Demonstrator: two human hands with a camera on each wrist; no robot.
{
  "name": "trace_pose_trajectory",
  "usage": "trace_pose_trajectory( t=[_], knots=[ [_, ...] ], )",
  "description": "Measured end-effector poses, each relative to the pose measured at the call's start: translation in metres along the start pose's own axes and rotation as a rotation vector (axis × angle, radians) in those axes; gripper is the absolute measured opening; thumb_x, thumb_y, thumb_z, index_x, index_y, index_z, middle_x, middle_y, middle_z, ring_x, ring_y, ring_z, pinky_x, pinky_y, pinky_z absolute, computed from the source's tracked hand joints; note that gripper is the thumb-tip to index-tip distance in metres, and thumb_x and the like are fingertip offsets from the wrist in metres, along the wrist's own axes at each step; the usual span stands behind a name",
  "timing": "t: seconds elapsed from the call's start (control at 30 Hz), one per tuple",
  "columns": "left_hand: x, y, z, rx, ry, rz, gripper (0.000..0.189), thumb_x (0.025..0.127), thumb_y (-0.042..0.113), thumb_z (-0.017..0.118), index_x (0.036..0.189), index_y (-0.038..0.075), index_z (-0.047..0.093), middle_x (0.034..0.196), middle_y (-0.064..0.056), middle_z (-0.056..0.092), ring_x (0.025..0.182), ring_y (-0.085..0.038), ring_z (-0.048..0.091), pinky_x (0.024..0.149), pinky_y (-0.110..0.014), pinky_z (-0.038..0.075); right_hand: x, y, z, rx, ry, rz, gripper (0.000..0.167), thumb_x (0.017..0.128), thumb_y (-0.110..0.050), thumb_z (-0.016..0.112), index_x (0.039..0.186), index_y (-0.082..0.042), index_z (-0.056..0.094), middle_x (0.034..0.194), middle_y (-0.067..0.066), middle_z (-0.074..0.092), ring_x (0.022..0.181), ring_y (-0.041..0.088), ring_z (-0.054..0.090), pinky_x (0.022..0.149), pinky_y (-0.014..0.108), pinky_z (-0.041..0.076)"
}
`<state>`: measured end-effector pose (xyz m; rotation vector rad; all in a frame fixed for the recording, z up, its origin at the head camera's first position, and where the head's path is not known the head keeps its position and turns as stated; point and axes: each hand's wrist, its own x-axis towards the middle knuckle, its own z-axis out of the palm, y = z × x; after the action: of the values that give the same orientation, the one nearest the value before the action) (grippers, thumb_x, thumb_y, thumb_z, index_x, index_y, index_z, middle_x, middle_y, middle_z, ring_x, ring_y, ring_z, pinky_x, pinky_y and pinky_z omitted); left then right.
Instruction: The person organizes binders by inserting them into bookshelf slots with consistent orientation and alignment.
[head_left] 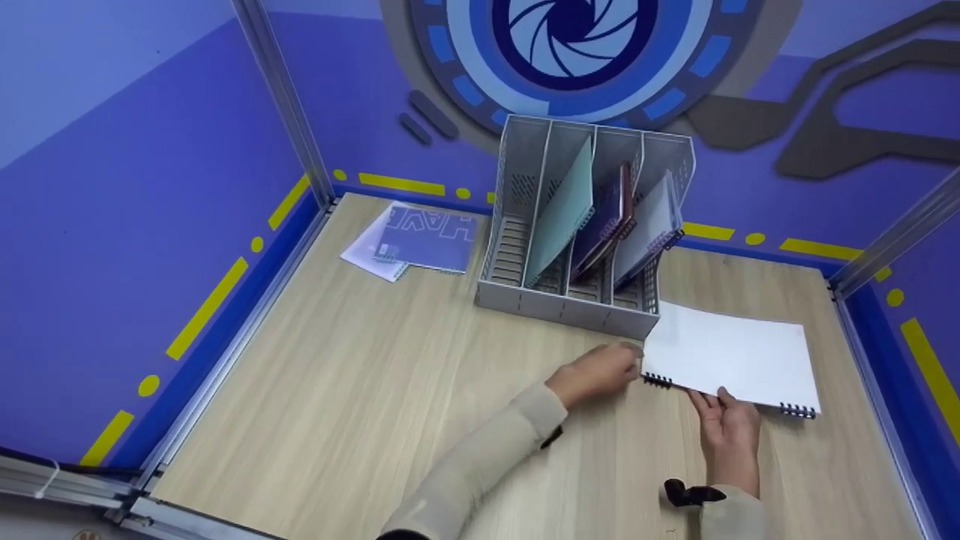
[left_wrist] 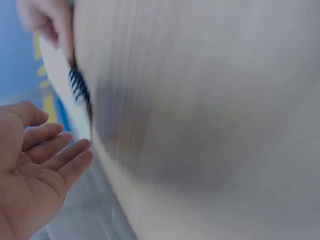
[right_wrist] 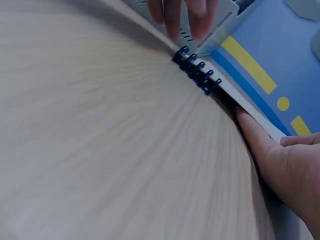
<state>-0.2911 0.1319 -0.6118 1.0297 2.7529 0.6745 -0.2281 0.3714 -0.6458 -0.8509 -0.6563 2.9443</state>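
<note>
A white spiral notebook (head_left: 731, 356) with black coils along its front edge lies on the right of the table, beside the grey file organizer. At that front edge my right hand (head_left: 731, 431) pinches it, fingers under the pages and thumb above; the right wrist view shows the fingers (right_wrist: 252, 132) beneath. My left hand (head_left: 600, 373) is at the notebook's left corner. In the left wrist view the left hand (left_wrist: 42, 170) has its fingers loosely extended, fingertips by the paper's edge; whether they touch it I cannot tell.
The grey file organizer (head_left: 566, 306) stands at the back, holding a green notebook (head_left: 562, 217), dark notebooks (head_left: 604, 225) and pale ones (head_left: 649, 221) in its slots. A purple notebook (head_left: 431, 236) overlaps a lilac one (head_left: 367, 251) at back left. Metal-framed walls border the table.
</note>
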Motion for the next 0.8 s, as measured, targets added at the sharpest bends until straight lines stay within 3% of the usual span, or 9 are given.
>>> trace_pose_trajectory(
  t=[0.13, 0.23, 0.37, 0.4, 0.47, 0.5, 0.6, 0.7, 0.8],
  knots=[
    [-0.026, -0.02, -0.025, -0.064, 0.059, -0.03, 0.034, 0.1, 0.009, 0.052, 0.131, 0.007, 0.064, 0.129, -0.004, 0.068, 0.117, -0.012, 0.063, 0.097, -0.02, 0.048, 0.0, 0.005, 0.0, 0.013, 0.014, -0.066, 0.067, 0.11, -0.006, 0.029, 0.161, -0.035, -0.003, 0.168, -0.01, 0.0, 0.153, 0.016, 0.012, 0.117, 0.04, 0.03],
    [-0.046, -0.038, -0.043, -0.103, 0.177, -0.055, 0.037, 0.1, 0.006, 0.053, 0.136, 0.006, 0.061, 0.138, -0.007, 0.062, 0.131, -0.018, 0.056, 0.109, -0.023, 0.041, 0.0, 0.007, -0.001, 0.008, 0.008, -0.082, 0.066, 0.109, -0.005, 0.03, 0.162, -0.033, 0.001, 0.169, -0.007, 0.003, 0.153, 0.017, 0.015, 0.117, 0.041, 0.029],
    [-0.069, -0.068, -0.065, -0.164, 0.523, -0.084, 0.035, 0.096, -0.002, 0.057, 0.13, 0.002, 0.064, 0.134, -0.012, 0.064, 0.128, -0.024, 0.058, 0.109, -0.027, 0.041, -0.002, 0.011, -0.001, -0.016, 0.013, -0.086, 0.067, 0.109, -0.004, 0.033, 0.162, -0.033, 0.004, 0.168, 0.001, 0.011, 0.153, 0.018, 0.02, 0.117, 0.041, 0.029],
    [-0.073, -0.076, -0.07, -0.171, 0.612, -0.109, 0.035, 0.095, -0.003, 0.058, 0.129, 0.002, 0.064, 0.134, -0.013, 0.064, 0.128, -0.025, 0.058, 0.109, -0.028, 0.042, -0.002, 0.011, -0.002, -0.018, 0.015, -0.09, 0.067, 0.108, -0.003, 0.035, 0.162, -0.033, 0.007, 0.165, 0.007, 0.021, 0.149, 0.02, 0.03, 0.117, 0.041, 0.03],
    [-0.078, -0.093, -0.079, -0.176, 0.75, -0.176, 0.036, 0.094, -0.004, 0.059, 0.129, 0.0, 0.063, 0.135, -0.015, 0.062, 0.129, -0.029, 0.056, 0.109, -0.032, 0.043, -0.005, 0.012, -0.003, -0.035, 0.029, -0.106, 0.065, 0.108, -0.003, 0.038, 0.162, -0.031, 0.015, 0.147, 0.013, 0.04, 0.129, 0.021, 0.049, 0.116, 0.042, 0.032],
    [-0.079, -0.101, -0.084, -0.185, 0.781, -0.222, 0.037, 0.095, -0.002, 0.058, 0.132, -0.001, 0.061, 0.139, -0.016, 0.059, 0.132, -0.03, 0.053, 0.11, -0.034, 0.043, -0.007, 0.013, -0.004, -0.048, 0.035, -0.113, 0.065, 0.107, -0.003, 0.039, 0.162, -0.03, 0.018, 0.134, 0.012, 0.045, 0.117, 0.02, 0.053, 0.115, 0.042, 0.033],
    [-0.078, -0.126, -0.095, -0.212, 0.763, -0.386, 0.045, 0.1, 0.005, 0.058, 0.143, -0.003, 0.05, 0.15, -0.02, 0.046, 0.141, -0.033, 0.043, 0.114, -0.038, 0.038, -0.016, 0.012, -0.006, -0.067, 0.053, -0.151, 0.056, 0.106, -0.002, 0.043, 0.156, -0.023, 0.031, 0.108, 0.007, 0.05, 0.086, 0.019, 0.053, 0.112, 0.043, 0.037],
    [-0.075, -0.149, -0.1, -0.282, 0.683, -0.514, 0.051, 0.104, 0.01, 0.053, 0.151, -0.005, 0.038, 0.156, -0.022, 0.037, 0.144, -0.035, 0.039, 0.116, -0.04, 0.035, -0.027, 0.01, -0.002, -0.145, 0.06, -0.191, 0.045, 0.106, -0.002, 0.044, 0.147, -0.018, 0.033, 0.1, 0.008, 0.049, 0.078, 0.018, 0.054, 0.108, 0.04, 0.042],
    [-0.073, -0.166, -0.1, -0.355, 0.644, -0.597, 0.045, 0.106, 0.009, 0.048, 0.148, -0.005, 0.041, 0.146, -0.025, 0.049, 0.134, -0.036, 0.051, 0.108, -0.044, 0.044, -0.036, 0.007, 0.007, -0.237, 0.056, -0.223, 0.036, 0.106, -0.004, 0.044, 0.138, -0.015, 0.032, 0.097, 0.007, 0.046, 0.075, 0.016, 0.052, 0.105, 0.036, 0.045]
  ],
)
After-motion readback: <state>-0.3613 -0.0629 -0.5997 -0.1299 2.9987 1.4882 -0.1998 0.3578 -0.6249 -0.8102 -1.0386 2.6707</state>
